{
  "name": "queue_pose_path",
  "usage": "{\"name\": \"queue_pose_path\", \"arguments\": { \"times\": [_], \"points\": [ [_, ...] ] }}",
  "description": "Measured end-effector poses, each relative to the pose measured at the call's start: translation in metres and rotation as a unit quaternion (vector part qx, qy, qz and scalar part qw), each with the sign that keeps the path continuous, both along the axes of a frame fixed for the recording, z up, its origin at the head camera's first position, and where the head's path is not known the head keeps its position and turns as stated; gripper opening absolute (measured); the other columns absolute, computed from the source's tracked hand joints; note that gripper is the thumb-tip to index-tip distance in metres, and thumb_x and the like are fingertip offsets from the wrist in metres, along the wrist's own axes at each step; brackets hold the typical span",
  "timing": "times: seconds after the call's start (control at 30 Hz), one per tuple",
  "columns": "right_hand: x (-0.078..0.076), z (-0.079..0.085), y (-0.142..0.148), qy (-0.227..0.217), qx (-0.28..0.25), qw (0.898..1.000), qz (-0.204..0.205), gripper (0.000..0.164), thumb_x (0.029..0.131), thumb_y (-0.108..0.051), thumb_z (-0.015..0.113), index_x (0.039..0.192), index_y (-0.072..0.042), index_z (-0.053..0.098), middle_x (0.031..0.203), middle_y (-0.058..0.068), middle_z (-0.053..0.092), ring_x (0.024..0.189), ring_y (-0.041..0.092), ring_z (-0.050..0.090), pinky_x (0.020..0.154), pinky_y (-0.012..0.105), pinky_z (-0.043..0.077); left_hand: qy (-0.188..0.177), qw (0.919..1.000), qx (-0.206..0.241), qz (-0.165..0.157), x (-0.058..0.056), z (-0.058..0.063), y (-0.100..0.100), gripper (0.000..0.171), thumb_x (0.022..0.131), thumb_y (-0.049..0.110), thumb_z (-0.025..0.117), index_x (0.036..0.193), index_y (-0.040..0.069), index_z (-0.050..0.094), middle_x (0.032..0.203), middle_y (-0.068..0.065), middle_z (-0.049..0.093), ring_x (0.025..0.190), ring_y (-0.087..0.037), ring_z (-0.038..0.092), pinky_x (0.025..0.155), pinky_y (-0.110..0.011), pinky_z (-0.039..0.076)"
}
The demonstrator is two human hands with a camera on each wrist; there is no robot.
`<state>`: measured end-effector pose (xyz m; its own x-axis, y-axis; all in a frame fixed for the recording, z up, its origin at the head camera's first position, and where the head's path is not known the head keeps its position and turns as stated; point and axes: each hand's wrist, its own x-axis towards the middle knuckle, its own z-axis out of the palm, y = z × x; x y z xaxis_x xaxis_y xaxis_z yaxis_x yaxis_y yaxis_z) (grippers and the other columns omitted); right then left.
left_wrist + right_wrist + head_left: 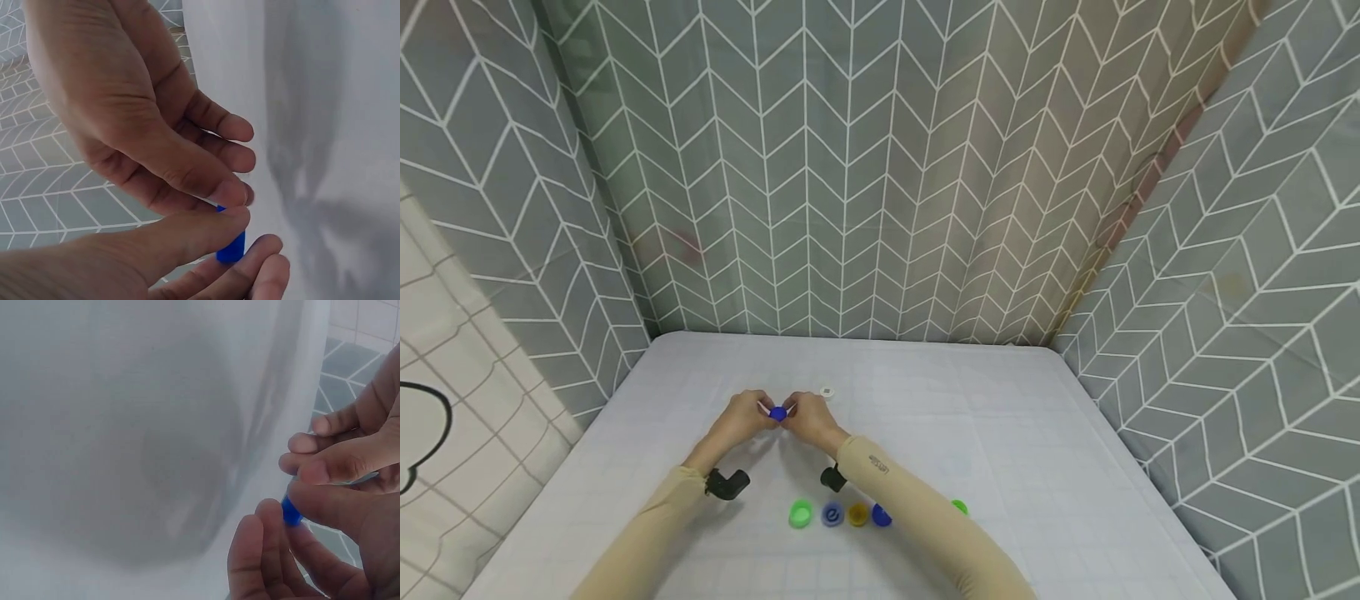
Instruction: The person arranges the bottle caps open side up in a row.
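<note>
Between my two hands, raised over the far left part of the table, is a small round blue bottle cap (778,413). My left hand (747,414) pinches its left edge with thumb and fingers. From the other side, my right hand (809,417) pinches the right edge, the two thumbs close together. The left wrist view shows the cap (231,249) side-on, partly covered by the left thumb (215,228). In the right wrist view, a bit of blue cap (290,514) shows beneath the right thumb (319,499). The remaining fingers are bent loosely around it.
Nearer the front lie a green cap (801,513), a pale blue cap (832,514), a yellow cap (857,514) and a dark blue cap (881,516). Another green cap (959,506) peeks out past the right sleeve. A small white piece (827,392) lies beyond the right hand on the white-covered table (1000,417).
</note>
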<state>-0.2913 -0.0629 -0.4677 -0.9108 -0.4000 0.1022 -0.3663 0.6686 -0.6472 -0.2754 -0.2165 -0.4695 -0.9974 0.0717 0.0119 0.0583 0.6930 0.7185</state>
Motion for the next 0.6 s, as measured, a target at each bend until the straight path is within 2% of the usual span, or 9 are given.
{"name": "queue_pose_path", "arguments": {
  "times": [0.13,0.17,0.23,0.37,0.4,0.43,0.6],
  "points": [
    [0.002,0.002,0.003,-0.014,-0.016,1.000,0.009,0.021,0.081,-0.005,0.073,0.100,0.002,0.067,0.085,0.011,0.071,0.069,0.012,0.063,0.061,0.019,0.050,-0.006,0.9999,-0.012,-0.005,0.002,0.005,0.002,0.031,0.073,0.007,0.078,0.097,-0.006,0.064,0.079,-0.013,0.071,0.069,-0.021,0.066,0.057,-0.029,0.049],
    [-0.002,-0.005,0.004,-0.001,-0.022,1.000,0.016,0.020,0.082,-0.007,0.073,0.100,0.000,0.068,0.085,0.009,0.071,0.069,0.011,0.063,0.061,0.019,0.050,-0.005,0.9998,-0.016,-0.008,0.003,0.006,0.002,0.031,0.073,0.008,0.078,0.097,-0.006,0.064,0.079,-0.013,0.071,0.069,-0.020,0.066,0.057,-0.029,0.049],
    [-0.001,-0.003,0.007,-0.003,-0.031,0.999,0.020,0.019,0.082,-0.007,0.073,0.098,-0.001,0.067,0.084,0.009,0.071,0.069,0.011,0.063,0.062,0.020,0.051,-0.004,0.9997,-0.018,-0.014,0.004,0.009,0.003,0.032,0.072,0.008,0.078,0.097,-0.006,0.063,0.080,-0.013,0.071,0.069,-0.019,0.065,0.058,-0.030,0.049],
    [0.002,0.003,0.012,-0.008,-0.035,0.999,0.020,0.021,0.082,-0.008,0.072,0.101,-0.002,0.066,0.086,0.008,0.072,0.071,0.010,0.065,0.062,0.019,0.051,0.000,0.9995,-0.018,-0.025,0.006,0.016,0.007,0.033,0.073,0.008,0.078,0.098,-0.006,0.062,0.080,-0.013,0.070,0.070,-0.020,0.065,0.059,-0.032,0.050],
    [0.008,0.013,0.014,-0.025,-0.037,0.999,0.016,0.022,0.082,-0.005,0.072,0.102,0.000,0.065,0.088,0.011,0.072,0.072,0.012,0.066,0.063,0.020,0.052,0.001,0.9995,-0.016,-0.026,0.007,0.018,0.008,0.034,0.072,0.009,0.078,0.098,-0.006,0.062,0.080,-0.013,0.071,0.070,-0.020,0.065,0.059,-0.032,0.050],
    [0.009,0.016,0.016,-0.028,-0.038,0.999,0.015,0.023,0.083,-0.005,0.072,0.104,0.001,0.065,0.089,0.012,0.072,0.073,0.013,0.066,0.063,0.020,0.052,0.004,0.9994,-0.016,-0.029,0.007,0.019,0.009,0.034,0.073,0.009,0.079,0.098,-0.006,0.062,0.080,-0.012,0.071,0.070,-0.019,0.066,0.060,-0.032,0.050],
    [0.016,0.023,0.030,-0.032,-0.047,0.998,0.022,0.024,0.085,-0.006,0.071,0.106,0.001,0.065,0.088,0.011,0.071,0.069,0.010,0.065,0.062,0.020,0.053,0.007,0.9991,0.000,-0.043,0.010,0.022,0.019,0.031,0.073,0.009,0.079,0.097,-0.004,0.063,0.078,-0.011,0.071,0.070,-0.020,0.067,0.060,-0.030,0.050]
  ]
}}
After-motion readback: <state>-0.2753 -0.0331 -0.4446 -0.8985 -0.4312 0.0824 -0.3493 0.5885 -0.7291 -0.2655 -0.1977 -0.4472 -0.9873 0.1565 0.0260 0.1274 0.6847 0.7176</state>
